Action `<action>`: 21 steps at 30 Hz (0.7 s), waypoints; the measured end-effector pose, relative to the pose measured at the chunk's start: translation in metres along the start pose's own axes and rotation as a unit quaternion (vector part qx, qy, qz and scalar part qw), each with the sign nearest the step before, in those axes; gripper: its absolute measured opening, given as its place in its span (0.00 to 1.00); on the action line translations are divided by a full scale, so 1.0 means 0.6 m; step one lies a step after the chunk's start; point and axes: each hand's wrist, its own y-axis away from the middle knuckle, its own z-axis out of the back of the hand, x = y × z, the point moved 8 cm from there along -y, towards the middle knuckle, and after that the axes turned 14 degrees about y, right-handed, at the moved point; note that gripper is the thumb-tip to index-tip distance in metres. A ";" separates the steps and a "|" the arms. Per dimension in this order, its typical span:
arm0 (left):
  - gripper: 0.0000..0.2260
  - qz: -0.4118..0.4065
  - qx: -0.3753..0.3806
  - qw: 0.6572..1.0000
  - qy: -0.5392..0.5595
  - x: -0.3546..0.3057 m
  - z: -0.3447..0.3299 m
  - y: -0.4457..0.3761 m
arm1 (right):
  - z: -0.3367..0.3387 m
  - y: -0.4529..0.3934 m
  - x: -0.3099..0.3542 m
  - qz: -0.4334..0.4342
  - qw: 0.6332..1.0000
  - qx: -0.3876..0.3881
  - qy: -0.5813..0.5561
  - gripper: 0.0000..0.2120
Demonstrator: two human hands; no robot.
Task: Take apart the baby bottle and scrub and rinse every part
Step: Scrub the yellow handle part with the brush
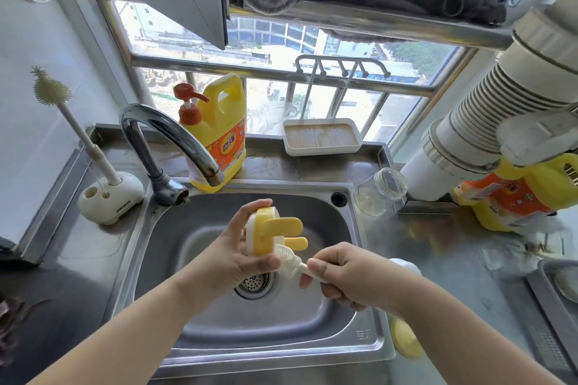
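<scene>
Over the steel sink (331,316), the left hand (233,255) gripped the yellow handled collar (266,236) of the baby bottle, while the right hand's (347,273) fingers pinched a small white brush (289,261) against it. Turning the collar would probably reach every groove. The glass bottle body (380,192) lay empty on the worktop (453,247).

The right hand (341,272) hides the small brush's (289,259) handle; a yellow part (405,342) lies blurred beside the sink (359,350).
</scene>
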 end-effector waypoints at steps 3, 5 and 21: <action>0.43 0.040 0.007 0.998 0.038 0.012 -0.002 0.003 | -0.003 -0.003 -0.002 0.001 1.000 0.000 0.023 0.15; 0.36 0.072 0.001 0.990 0.120 0.022 -0.005 0.004 | -0.003 -0.003 -0.002 0.008 0.999 -0.002 0.035 0.16; 0.31 0.220 -0.008 0.975 0.023 0.046 0.009 0.014 | -0.004 0.011 0.001 0.056 0.998 -0.024 0.029 0.13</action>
